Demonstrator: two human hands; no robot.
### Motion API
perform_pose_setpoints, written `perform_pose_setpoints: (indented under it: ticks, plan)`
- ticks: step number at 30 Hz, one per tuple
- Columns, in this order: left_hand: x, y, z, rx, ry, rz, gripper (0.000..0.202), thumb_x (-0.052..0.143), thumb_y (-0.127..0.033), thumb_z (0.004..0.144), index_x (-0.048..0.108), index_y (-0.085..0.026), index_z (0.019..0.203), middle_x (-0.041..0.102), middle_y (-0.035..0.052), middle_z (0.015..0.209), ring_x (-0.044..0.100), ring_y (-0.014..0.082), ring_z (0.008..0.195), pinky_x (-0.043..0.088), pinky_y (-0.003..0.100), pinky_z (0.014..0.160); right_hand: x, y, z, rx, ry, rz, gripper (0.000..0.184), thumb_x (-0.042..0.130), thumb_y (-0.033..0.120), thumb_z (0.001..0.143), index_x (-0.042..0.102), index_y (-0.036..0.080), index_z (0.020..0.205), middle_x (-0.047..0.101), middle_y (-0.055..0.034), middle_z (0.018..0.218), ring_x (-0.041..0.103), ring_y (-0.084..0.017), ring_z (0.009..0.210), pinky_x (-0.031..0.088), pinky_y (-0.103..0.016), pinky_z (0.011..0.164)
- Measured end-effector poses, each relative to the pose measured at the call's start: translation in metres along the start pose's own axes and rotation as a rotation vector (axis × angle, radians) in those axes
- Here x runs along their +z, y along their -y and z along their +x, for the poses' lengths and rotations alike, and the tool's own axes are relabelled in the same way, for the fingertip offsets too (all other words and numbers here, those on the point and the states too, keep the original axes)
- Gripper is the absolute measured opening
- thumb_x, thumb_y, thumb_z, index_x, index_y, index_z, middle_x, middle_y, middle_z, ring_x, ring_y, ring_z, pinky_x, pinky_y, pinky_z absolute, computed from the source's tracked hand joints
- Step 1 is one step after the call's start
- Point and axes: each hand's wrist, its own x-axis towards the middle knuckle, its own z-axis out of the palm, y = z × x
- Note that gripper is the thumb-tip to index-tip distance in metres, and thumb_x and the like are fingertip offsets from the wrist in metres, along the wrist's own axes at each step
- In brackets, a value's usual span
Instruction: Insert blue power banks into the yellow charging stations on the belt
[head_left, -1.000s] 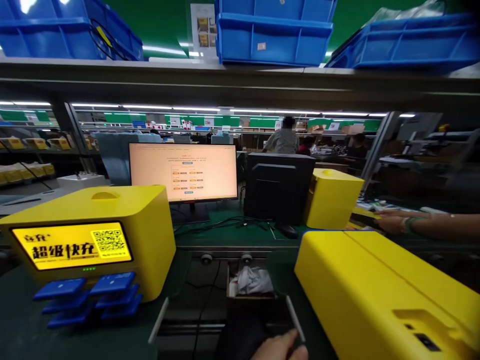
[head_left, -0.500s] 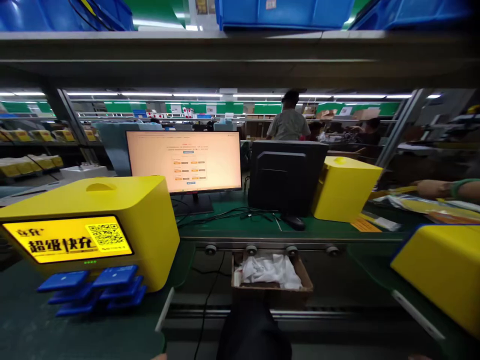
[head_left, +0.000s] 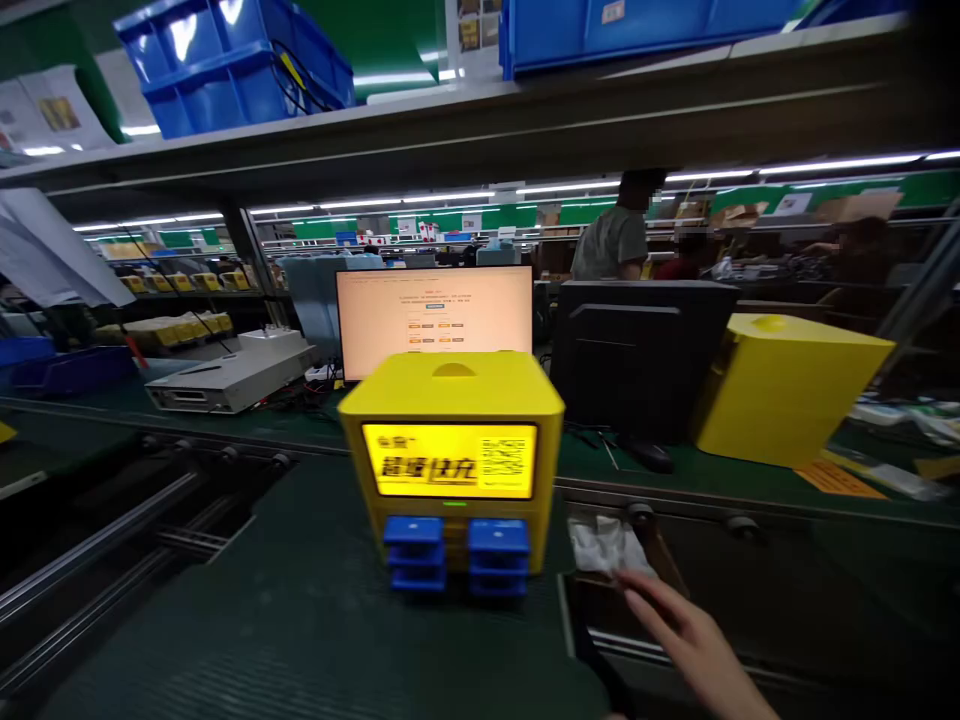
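My right hand [head_left: 694, 640] reaches in from the lower right. Its fingers are stretched out to the left with nothing visible in them, slightly blurred. It is apart from the yellow power bank charging station [head_left: 451, 390], which stands to its left on a dark green surface. Blue power banks [head_left: 499, 540] stick out in two stacks from the station's front, below a lit yellow screen [head_left: 450, 462] with a QR code. A sliver of skin at the bottom edge may be my left hand [head_left: 616, 716]; its fingers are hidden.
A monitor [head_left: 435, 300] stands behind the station. To the right are a black cabinet [head_left: 637, 360], another yellow case [head_left: 795, 390] and a mouse [head_left: 646, 455]. A carton with white wrapping [head_left: 604, 545] sits lower down. A grey instrument [head_left: 232, 375] is at left. Blue bins [head_left: 232, 65] stand overhead.
The view has swung left, so the lit station now sits near the middle. My right hand has come up into view at lower right. The yellow case at far right has left the picture.
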Motion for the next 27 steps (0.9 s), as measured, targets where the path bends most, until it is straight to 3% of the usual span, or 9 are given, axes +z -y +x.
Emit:
perform_pose_setpoints:
  ticks: [4,8,10,12,14,17,21,24,27]
  plan:
    - [-0.001,-0.004,0.02,0.041,-0.063,0.031,0.024,0.04,-0.046,0.093,0.06,-0.036,0.101,0.054,0.0058,0.119,0.052,0.0179,0.105,0.044,0.036,0.091,0.018,0.005,0.021,0.122,-0.244,0.497,0.053,0.065,0.062,0.067,0.064,0.026,0.105,0.062,-0.0028,0.115,0.055,-0.027,0.109,0.047,-0.038,0.092]
    - [0.01,-0.009,0.044,0.054,-0.144,0.096,0.031,0.043,-0.044,0.089,0.059,-0.029,0.111,0.053,0.0114,0.122,0.044,0.0294,0.117,0.033,0.05,0.101,-0.022,-0.029,0.022,0.276,-0.507,0.745,0.057,0.072,0.066,0.055,0.064,0.026,0.095,0.069,0.0012,0.095,0.061,-0.024,0.098,0.056,-0.028,0.073]
    - [0.0,-0.001,0.047,-0.2,-0.224,0.212,0.045,0.036,-0.04,0.089,0.053,-0.016,0.123,0.044,0.0181,0.131,0.038,0.0355,0.123,0.025,0.055,0.103,-0.048,-0.039,0.019,0.266,-0.623,0.794,0.053,0.075,0.063,0.052,0.065,0.028,0.09,0.069,0.0052,0.085,0.063,-0.019,0.087,0.056,-0.022,0.067]
    - [-0.018,0.014,0.042,-0.615,-0.259,0.316,0.059,0.026,-0.038,0.088,0.036,-0.003,0.134,0.04,0.0262,0.132,0.045,0.0388,0.116,0.035,0.053,0.095,-0.068,-0.043,0.016,0.228,-0.7,0.827,0.048,0.079,0.059,0.05,0.065,0.029,0.085,0.068,0.008,0.078,0.063,-0.016,0.073,0.055,-0.021,0.063]
    - [-0.033,0.028,0.037,-0.82,-0.2,0.316,0.067,0.023,-0.041,0.087,0.023,0.003,0.138,0.049,0.029,0.121,0.058,0.0367,0.095,0.048,0.043,0.074,-0.076,-0.042,0.013,0.203,-0.724,0.836,0.045,0.081,0.055,0.05,0.064,0.028,0.082,0.067,0.0083,0.075,0.061,-0.015,0.063,0.056,-0.022,0.059]
    - [-0.036,0.035,0.036,-0.745,-0.122,0.258,0.072,0.024,-0.045,0.085,0.019,0.002,0.139,0.06,0.024,0.106,0.063,0.032,0.081,0.046,0.032,0.057,-0.067,-0.04,0.013,0.228,-0.679,0.785,0.049,0.077,0.058,0.055,0.065,0.025,0.09,0.069,0.0048,0.083,0.063,-0.018,0.069,0.056,-0.025,0.057]
    - [-0.015,0.026,0.044,-0.631,-0.116,0.174,0.071,0.025,-0.047,0.085,0.019,-0.004,0.14,0.057,0.0214,0.115,0.062,0.0313,0.082,0.047,0.035,0.062,-0.034,-0.033,0.019,0.211,-0.585,0.548,0.061,0.074,0.062,0.054,0.064,0.02,0.096,0.07,-0.0009,0.095,0.062,-0.027,0.093,0.055,-0.031,0.072]
    - [0.0,0.023,0.05,-0.585,-0.145,0.22,0.068,0.028,-0.048,0.085,0.021,-0.01,0.141,0.055,0.0185,0.12,0.056,0.0363,0.101,0.045,0.048,0.08,-0.015,-0.019,0.024,0.122,-0.459,0.378,0.061,0.07,0.063,0.059,0.065,0.017,0.099,0.067,-0.0051,0.104,0.056,-0.032,0.106,0.047,-0.039,0.09]
    - [0.012,0.021,0.06,-0.44,-0.323,0.309,0.069,0.036,-0.053,0.083,0.028,-0.015,0.14,0.036,0.014,0.14,0.021,0.0348,0.133,0.018,0.057,0.106,-0.009,-0.002,0.024,0.071,-0.417,0.348,0.062,0.067,0.061,0.066,0.062,0.017,0.11,0.063,-0.0074,0.114,0.05,-0.032,0.114,0.038,-0.044,0.101]
